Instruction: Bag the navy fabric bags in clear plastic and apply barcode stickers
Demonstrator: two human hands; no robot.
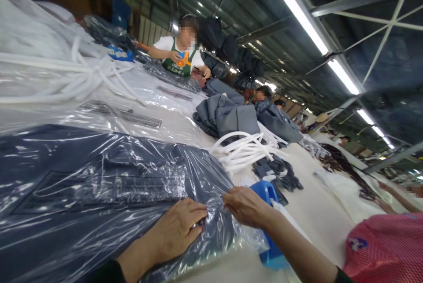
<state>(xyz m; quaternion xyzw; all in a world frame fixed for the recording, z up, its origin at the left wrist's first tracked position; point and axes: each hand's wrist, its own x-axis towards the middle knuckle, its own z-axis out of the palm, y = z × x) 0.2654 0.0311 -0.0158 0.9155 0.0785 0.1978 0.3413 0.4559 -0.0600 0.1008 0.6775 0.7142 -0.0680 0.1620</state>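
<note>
A dark navy garment sealed in a clear plastic bag (99, 181) lies flat on the white table (317, 208) in front of me. My left hand (176, 230) presses on the bag's near right corner, fingers curled into the plastic. My right hand (244, 206) pinches the bag's open edge just right of it. Behind my right hand stands a blue plastic object (266, 192), partly hidden by my forearm.
White plastic hangers (244, 148) lie in a bundle mid-table beside folded grey garments (228, 118). More bagged stock and white hangers (66, 76) fill the left. A person in a green apron (180, 56) works across the table. A red-sleeved co-worker (383, 248) stands at the right.
</note>
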